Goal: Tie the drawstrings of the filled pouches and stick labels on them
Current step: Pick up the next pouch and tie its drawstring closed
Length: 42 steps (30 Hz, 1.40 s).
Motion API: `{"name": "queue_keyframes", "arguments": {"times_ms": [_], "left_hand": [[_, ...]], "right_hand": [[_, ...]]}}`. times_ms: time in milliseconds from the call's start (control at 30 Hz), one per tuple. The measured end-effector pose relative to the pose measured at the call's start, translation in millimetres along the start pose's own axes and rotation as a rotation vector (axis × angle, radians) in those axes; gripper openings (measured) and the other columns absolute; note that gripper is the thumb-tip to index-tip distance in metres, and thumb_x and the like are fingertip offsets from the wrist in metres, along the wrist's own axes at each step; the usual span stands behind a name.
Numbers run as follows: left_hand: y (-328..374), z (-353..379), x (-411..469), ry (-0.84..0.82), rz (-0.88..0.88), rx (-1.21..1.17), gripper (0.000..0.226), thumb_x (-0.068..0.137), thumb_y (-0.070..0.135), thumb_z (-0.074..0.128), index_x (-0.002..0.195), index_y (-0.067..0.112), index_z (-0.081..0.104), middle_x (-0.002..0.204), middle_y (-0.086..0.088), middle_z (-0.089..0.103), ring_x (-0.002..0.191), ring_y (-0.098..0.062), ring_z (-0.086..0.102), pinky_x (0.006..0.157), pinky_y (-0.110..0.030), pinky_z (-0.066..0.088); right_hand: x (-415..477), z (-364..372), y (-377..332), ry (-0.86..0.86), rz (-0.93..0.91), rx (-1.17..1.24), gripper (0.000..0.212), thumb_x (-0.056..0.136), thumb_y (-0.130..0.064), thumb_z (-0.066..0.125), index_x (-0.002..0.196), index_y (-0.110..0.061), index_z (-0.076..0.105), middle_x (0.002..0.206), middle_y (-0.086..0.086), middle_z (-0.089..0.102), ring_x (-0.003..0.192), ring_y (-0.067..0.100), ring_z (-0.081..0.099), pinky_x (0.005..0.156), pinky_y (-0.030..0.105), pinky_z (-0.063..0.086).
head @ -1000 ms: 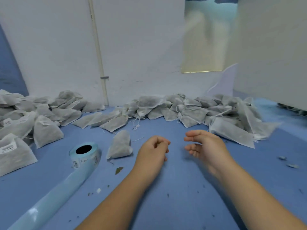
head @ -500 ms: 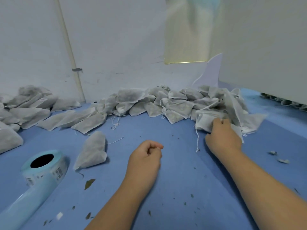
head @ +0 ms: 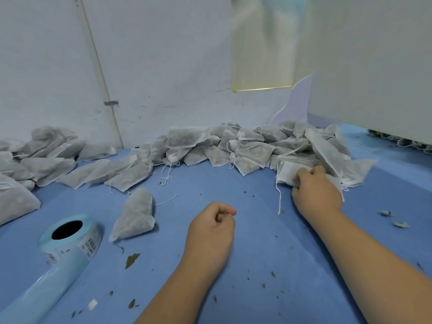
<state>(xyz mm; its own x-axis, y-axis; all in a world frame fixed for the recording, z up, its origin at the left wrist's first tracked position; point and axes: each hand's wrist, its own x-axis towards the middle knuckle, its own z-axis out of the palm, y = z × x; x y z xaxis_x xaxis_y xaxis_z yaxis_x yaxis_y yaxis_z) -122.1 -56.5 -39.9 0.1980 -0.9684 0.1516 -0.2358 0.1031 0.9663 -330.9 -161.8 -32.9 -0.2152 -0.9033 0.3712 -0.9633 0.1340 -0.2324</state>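
Pouches (head: 245, 150): filled, heaped along wall (head: 163, 66), beyond label roll (head: 70, 237) and to its right. Right hand (head: 315, 192), far right of roll, has grip curled round one pouch (head: 286, 174) at near edge of pouches, drawstring (head: 279, 199) dangling untied; prob. drawing next item to working area. Left hand (head: 212, 228), between roll and right hand, rests on surface (head: 245, 265) w/ grip curled to a fist, nothing seen inside; prob. waiting for strings.

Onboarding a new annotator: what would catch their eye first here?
A long heap of grey pouches runs along the back wall; the right hand grips a white pouch at its right end. The left hand lies curled on the blue surface, a label roll to its left.
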Motion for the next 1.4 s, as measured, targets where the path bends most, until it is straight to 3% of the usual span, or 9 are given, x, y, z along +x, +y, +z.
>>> {"name": "queue_keyframes", "arguments": {"times_ms": [167, 400, 533, 667, 800, 967, 1167, 1267, 1400], "left_hand": [[0, -2, 0, 0.001, -0.014, -0.016, 0.026, 0.093, 0.006, 0.049, 0.084, 0.024, 0.066, 0.050, 0.018, 0.051, 0.047, -0.005, 0.041, 0.042, -0.011, 0.033], [1, -6, 2, 0.121, 0.002, -0.082, 0.028, 0.092, 0.004, 0.050, 0.090, 0.028, 0.063, 0.075, 0.005, 0.059, 0.048, -0.001, 0.044, 0.044, -0.008, 0.035], [1, -14, 5, 0.196, 0.074, -0.020, 0.035, 0.091, 0.009, 0.053, 0.108, 0.040, 0.053, 0.116, 0.011, 0.057, 0.097, 0.003, 0.056, 0.074, -0.012, 0.040], [0, -28, 6, 0.201, 0.163, 0.118, 0.060, 0.083, 0.022, 0.059, 0.139, 0.036, 0.041, 0.139, 0.017, 0.043, 0.124, 0.000, 0.044, 0.093, -0.019, 0.036], [4, -34, 3, 0.053, 0.253, 0.191, 0.080, 0.064, 0.035, 0.050, 0.143, 0.040, 0.036, 0.140, 0.018, 0.045, 0.129, -0.007, 0.046, 0.105, -0.035, 0.041], [6, -33, 2, -0.010, 0.218, 0.212, 0.060, 0.066, 0.032, 0.052, 0.122, 0.054, 0.042, 0.107, 0.028, 0.063, 0.101, -0.001, 0.060, 0.085, -0.030, 0.052], [7, -43, 8, 0.077, 0.231, 0.244, 0.051, 0.081, 0.013, 0.057, 0.121, 0.044, 0.045, 0.109, 0.023, 0.063, 0.102, -0.003, 0.059, 0.087, -0.032, 0.050], [9, -46, 11, 0.092, 0.253, 0.243, 0.053, 0.081, 0.007, 0.056, 0.124, 0.036, 0.046, 0.120, 0.014, 0.057, 0.112, -0.008, 0.055, 0.094, -0.038, 0.048], [11, -48, 13, 0.110, 0.264, 0.272, 0.054, 0.078, 0.019, 0.054, 0.113, 0.056, 0.036, 0.100, 0.019, 0.063, 0.089, -0.007, 0.060, 0.069, -0.026, 0.044]], "right_hand": [[4, 4, 1, 0.006, -0.015, -0.032, 0.019, 0.091, -0.003, 0.042, 0.103, -0.013, 0.054, 0.115, 0.010, 0.044, 0.084, 0.030, 0.051, 0.058, 0.033, 0.035], [-11, -16, -13, 0.135, -0.173, 0.557, 0.013, 0.090, -0.015, 0.059, 0.079, -0.019, 0.053, 0.092, -0.002, 0.058, 0.080, 0.021, 0.052, 0.066, 0.033, 0.038], [-40, -37, -56, -0.139, -0.099, 1.125, 0.013, 0.087, -0.010, 0.060, 0.077, -0.015, 0.056, 0.059, 0.003, 0.059, 0.053, 0.021, 0.052, 0.058, 0.032, 0.043], [-65, -48, -80, -0.388, -0.199, 1.364, 0.011, 0.088, -0.001, 0.060, 0.082, -0.011, 0.061, 0.074, 0.004, 0.066, 0.068, 0.019, 0.065, 0.061, 0.030, 0.050], [-77, -45, -87, -0.572, -0.222, 1.411, 0.016, 0.081, -0.007, 0.065, 0.096, -0.013, 0.070, 0.086, 0.003, 0.071, 0.071, 0.014, 0.067, 0.068, 0.029, 0.051], [-75, -41, -89, -0.691, -0.148, 1.530, 0.015, 0.085, -0.018, 0.062, 0.085, -0.011, 0.075, 0.083, 0.009, 0.071, 0.074, 0.020, 0.064, 0.075, 0.033, 0.054], [-65, -51, -80, -0.773, -0.084, 1.637, 0.053, 0.079, -0.050, 0.059, 0.107, -0.005, 0.066, 0.091, 0.005, 0.072, 0.072, 0.023, 0.067, 0.070, 0.034, 0.053], [-67, -54, -76, -0.825, -0.188, 1.581, 0.045, 0.080, -0.040, 0.069, 0.109, -0.006, 0.068, 0.097, 0.008, 0.070, 0.073, 0.024, 0.065, 0.069, 0.032, 0.054], [-72, -55, -77, -0.860, -0.196, 1.480, 0.013, 0.084, -0.018, 0.068, 0.093, -0.009, 0.070, 0.082, 0.007, 0.068, 0.056, 0.017, 0.055, 0.056, 0.026, 0.048]]}}
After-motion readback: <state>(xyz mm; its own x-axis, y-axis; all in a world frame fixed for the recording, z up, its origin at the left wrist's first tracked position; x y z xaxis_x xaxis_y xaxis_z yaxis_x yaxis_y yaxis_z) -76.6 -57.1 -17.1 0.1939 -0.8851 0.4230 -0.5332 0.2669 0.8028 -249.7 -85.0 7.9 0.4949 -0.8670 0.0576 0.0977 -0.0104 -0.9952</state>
